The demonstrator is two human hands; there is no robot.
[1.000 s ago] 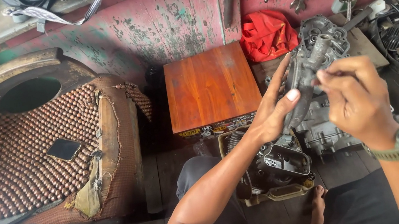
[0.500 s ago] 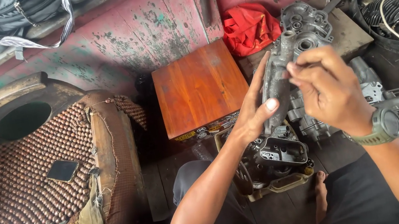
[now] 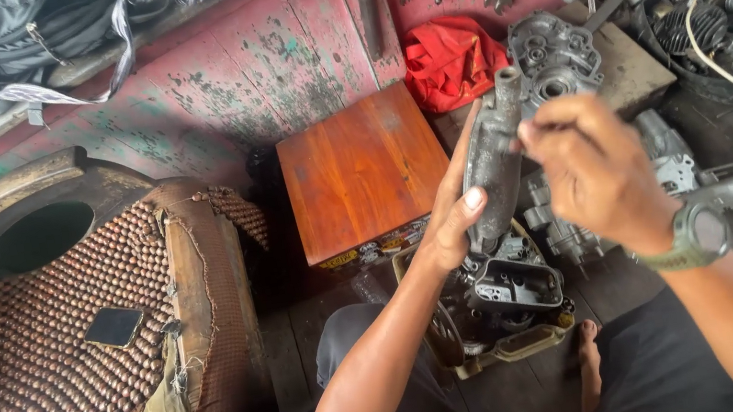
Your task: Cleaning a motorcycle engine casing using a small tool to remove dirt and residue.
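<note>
Grey metal casting (image 3: 490,158) was gripped upright by the left hand (image 3: 451,222), its top pinched by the right hand (image 3: 594,172). More engine parts (image 3: 507,301) were left unassembled below both hands.

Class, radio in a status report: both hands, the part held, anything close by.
Left hand and right hand both gripping grey metal casting. Engine case directly below, wooden box beside.

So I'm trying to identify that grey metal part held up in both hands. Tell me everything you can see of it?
The long grey cast-metal part is dull and grimy, narrow, with a short tubular end at the top. It stands nearly upright, slightly tilted, above the engine casing on the floor. The left hand cradles its lower half, thumb across the front. The right hand touches its upper right side and hides that edge. Its far side cannot be seen.
</note>
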